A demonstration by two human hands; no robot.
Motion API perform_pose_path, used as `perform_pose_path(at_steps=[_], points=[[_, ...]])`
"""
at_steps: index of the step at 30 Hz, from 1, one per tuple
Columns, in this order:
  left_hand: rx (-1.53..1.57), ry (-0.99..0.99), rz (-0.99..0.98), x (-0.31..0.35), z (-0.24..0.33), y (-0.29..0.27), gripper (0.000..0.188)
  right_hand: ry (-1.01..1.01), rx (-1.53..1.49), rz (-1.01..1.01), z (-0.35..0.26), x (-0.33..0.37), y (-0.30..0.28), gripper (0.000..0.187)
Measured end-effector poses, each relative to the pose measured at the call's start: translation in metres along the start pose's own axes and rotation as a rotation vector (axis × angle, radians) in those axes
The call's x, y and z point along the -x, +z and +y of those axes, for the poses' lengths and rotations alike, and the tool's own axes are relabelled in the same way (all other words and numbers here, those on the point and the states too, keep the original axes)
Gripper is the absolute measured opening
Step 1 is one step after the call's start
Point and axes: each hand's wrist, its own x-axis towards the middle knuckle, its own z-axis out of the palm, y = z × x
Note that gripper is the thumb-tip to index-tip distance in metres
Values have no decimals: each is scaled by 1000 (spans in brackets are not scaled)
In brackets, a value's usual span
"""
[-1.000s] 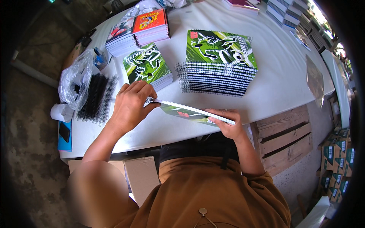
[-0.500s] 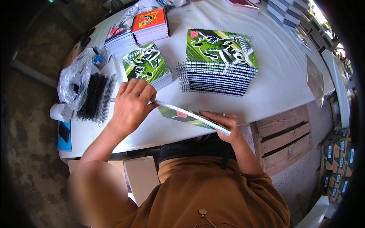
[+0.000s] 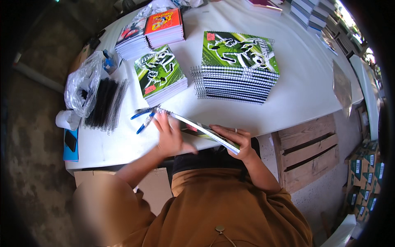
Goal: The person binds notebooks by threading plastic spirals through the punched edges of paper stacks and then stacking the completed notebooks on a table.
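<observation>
My right hand (image 3: 236, 140) grips a green-covered notebook (image 3: 222, 143), held tilted on its edge at the table's front. A dark wire spiral shows at its far-left end. My left hand (image 3: 170, 138), smeared by motion, is beside that end with fingers stretched and thumb apart. Just beyond its fingertips are pliers with blue handles (image 3: 145, 123), their jaws close to the notebook's corner; whether they touch it I cannot tell. Ahead is a stack of green soccer-cover pads without visible spirals (image 3: 160, 72). Right of it stands a taller stack of spiral-bound green notebooks (image 3: 240, 70).
Black spiral coils (image 3: 105, 101) lie at the left beside a clear plastic bag (image 3: 82, 88). A white roll (image 3: 68, 120) and a phone (image 3: 70, 141) are near the left edge. Orange-covered notebooks (image 3: 164, 29) stand farther back. A wooden pallet (image 3: 308, 152) is right of the table.
My left hand has come off the notebook's far-left end, moved nearer and right, and opened. The blue-handled pliers have come into sight there. My right hand still holds the notebook, shifted slightly left.
</observation>
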Motion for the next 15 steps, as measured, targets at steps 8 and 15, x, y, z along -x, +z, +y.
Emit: perform_pose_path(at_steps=[8,15], points=[[36,-56,310,-40,-7,-17,108,4,-4,-2,-3,3,0,30],[30,164,243,-38,12,-15,102,-74,-36,-32,2,6,0,33]])
